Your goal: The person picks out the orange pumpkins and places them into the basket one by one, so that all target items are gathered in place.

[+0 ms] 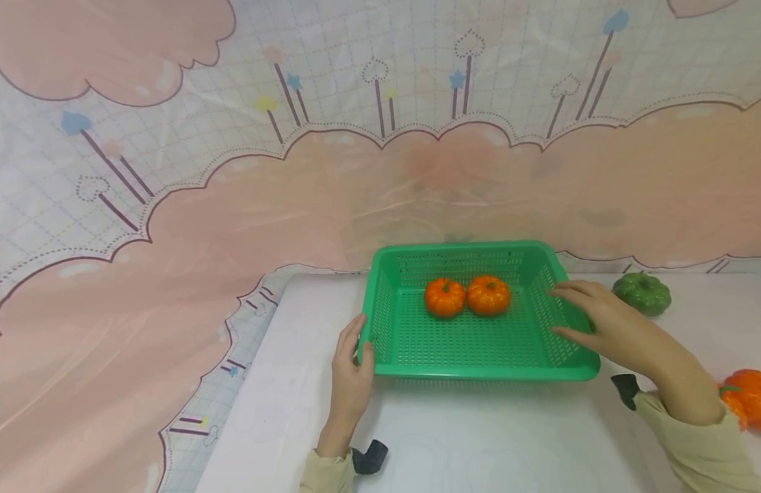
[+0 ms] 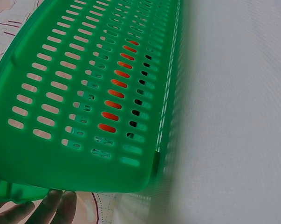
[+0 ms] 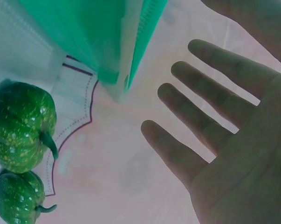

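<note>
A green plastic basket (image 1: 479, 373) with slotted walls stands on the white table, and two small orange pumpkins, one on the left (image 1: 445, 298) and one on the right (image 1: 488, 296), lie side by side in it. My left hand (image 1: 351, 376) is at the basket's front left corner, fingers fairly straight along the outer rim. In the left wrist view the fingertips (image 2: 65, 205) meet the basket's edge; the thumb is out of sight there. By the right rim hovers my right hand (image 1: 614, 329), fingers and thumb spread; the right wrist view shows its fingers (image 3: 196, 109) holding nothing.
A green pumpkin (image 1: 642, 294) lies right of the basket; the right wrist view shows two, a larger one (image 3: 23, 126) and a smaller one (image 3: 19, 196). An orange pumpkin (image 1: 753, 400) sits beyond the right forearm. A patterned cloth (image 1: 263, 219) hangs behind the table.
</note>
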`<state>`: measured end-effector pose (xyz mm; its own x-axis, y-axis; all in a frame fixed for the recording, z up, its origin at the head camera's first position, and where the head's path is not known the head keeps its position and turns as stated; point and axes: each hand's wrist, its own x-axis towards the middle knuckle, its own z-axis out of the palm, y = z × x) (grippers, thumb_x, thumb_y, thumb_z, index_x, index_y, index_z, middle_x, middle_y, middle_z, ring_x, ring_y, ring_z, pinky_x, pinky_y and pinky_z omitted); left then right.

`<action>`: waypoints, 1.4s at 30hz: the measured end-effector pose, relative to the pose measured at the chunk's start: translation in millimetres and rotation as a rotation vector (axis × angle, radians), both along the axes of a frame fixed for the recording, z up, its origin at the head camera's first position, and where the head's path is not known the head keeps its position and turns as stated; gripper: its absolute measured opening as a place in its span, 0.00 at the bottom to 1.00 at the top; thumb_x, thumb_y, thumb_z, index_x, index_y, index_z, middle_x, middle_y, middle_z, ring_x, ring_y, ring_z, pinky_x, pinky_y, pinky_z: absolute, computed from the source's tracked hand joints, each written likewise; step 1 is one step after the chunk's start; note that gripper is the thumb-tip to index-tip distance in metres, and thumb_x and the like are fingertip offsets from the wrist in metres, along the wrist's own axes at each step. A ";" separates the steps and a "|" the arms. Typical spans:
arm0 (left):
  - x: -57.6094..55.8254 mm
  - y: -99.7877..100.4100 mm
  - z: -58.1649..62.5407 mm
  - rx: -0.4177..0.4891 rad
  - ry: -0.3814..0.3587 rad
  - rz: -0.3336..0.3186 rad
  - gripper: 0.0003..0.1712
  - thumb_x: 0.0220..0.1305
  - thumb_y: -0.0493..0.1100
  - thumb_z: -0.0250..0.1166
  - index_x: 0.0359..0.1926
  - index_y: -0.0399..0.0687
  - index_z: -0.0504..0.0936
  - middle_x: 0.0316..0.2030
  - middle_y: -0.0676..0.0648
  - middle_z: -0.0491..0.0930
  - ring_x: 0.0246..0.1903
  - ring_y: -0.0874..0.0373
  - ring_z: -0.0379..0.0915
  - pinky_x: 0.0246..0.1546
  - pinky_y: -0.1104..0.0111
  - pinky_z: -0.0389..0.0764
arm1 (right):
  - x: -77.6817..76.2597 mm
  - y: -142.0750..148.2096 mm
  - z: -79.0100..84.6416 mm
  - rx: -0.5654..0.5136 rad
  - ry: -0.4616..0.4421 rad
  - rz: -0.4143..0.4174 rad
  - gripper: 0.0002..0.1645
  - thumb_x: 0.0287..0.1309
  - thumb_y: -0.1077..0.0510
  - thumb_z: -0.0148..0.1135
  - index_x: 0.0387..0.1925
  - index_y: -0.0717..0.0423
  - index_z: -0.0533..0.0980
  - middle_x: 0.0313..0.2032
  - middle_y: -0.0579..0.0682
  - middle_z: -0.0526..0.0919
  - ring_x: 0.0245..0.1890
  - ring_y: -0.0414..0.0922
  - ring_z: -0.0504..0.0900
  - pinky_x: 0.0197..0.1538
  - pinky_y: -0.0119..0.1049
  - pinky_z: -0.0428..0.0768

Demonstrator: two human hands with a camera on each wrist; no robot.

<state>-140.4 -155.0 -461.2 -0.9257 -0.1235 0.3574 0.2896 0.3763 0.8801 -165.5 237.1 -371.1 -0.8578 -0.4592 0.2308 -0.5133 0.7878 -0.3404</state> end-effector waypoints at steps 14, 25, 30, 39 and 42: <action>0.2 -0.4 0.8 0.006 0.000 0.000 0.27 0.72 0.32 0.50 0.71 0.42 0.67 0.71 0.37 0.62 0.70 0.45 0.62 0.66 0.53 0.72 | 6.0 12.4 -6.6 -0.019 0.042 0.008 0.35 0.53 0.55 0.74 0.60 0.66 0.73 0.61 0.66 0.72 0.60 0.64 0.69 0.54 0.65 0.74; -0.2 -0.7 -0.9 0.000 -0.010 0.006 0.27 0.72 0.33 0.50 0.70 0.42 0.67 0.71 0.40 0.63 0.70 0.45 0.62 0.66 0.55 0.71 | 11.8 22.8 -11.3 -0.029 0.059 -0.003 0.36 0.48 0.58 0.77 0.58 0.65 0.74 0.61 0.67 0.72 0.59 0.66 0.68 0.52 0.69 0.73; -0.3 -0.4 -0.8 0.005 -0.002 0.003 0.27 0.72 0.33 0.50 0.70 0.41 0.67 0.70 0.39 0.63 0.70 0.46 0.62 0.67 0.55 0.71 | 13.5 28.5 -14.1 -0.038 0.012 -0.024 0.38 0.50 0.56 0.76 0.61 0.65 0.72 0.63 0.67 0.69 0.60 0.68 0.66 0.53 0.71 0.71; 0.1 -0.2 -0.9 0.008 0.000 -0.003 0.27 0.72 0.32 0.50 0.70 0.42 0.67 0.71 0.40 0.63 0.70 0.46 0.62 0.67 0.54 0.71 | 19.3 37.4 -19.6 -0.045 0.012 -0.055 0.36 0.51 0.55 0.76 0.59 0.65 0.74 0.61 0.67 0.70 0.61 0.69 0.65 0.54 0.73 0.68; 0.3 -0.1 -0.5 0.010 0.000 -0.004 0.27 0.72 0.32 0.50 0.70 0.42 0.68 0.71 0.41 0.63 0.70 0.46 0.62 0.67 0.53 0.71 | 21.3 39.8 -20.9 -0.033 0.003 -0.075 0.36 0.51 0.54 0.75 0.59 0.66 0.73 0.61 0.67 0.70 0.61 0.69 0.65 0.55 0.73 0.68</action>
